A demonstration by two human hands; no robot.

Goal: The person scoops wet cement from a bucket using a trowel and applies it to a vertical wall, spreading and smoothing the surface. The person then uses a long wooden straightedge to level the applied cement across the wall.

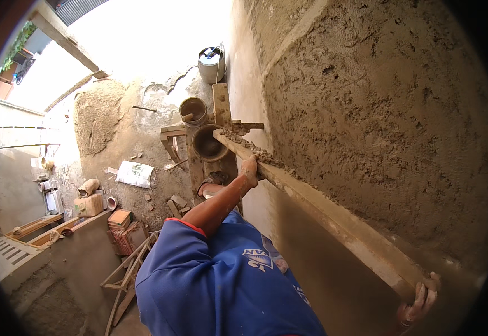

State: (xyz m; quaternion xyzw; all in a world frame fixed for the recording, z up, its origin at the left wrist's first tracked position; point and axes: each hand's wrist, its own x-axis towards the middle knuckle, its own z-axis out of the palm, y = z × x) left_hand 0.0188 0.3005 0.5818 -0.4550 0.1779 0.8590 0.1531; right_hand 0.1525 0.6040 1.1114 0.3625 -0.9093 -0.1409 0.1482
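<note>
A long straight wooden board (pixel 333 215) runs slantwise across the view, along the mortar-coated wall (pixel 378 117). My left hand (pixel 250 170) grips it towards its far end, the thumb side facing up. At the near right end my right hand (pixel 421 301) wraps its fingers round the board; part of that hand is hidden. Wet mortar (pixel 263 155) lies in clumps along the board's wall-side edge, thickest beyond my left hand. The board's far tip reaches over a round mortar-stained basin (pixel 203 144) on a wooden scaffold.
A bucket (pixel 193 110) with a handle in it stands beyond the basin, on the scaffold planks (pixel 221 103). Farther off is a dark drum (pixel 211 70). Sand (pixel 98 112), a white sack (pixel 134 174), a jerrycan (pixel 89 205) and stacked bricks (pixel 127 238) lie below on the left.
</note>
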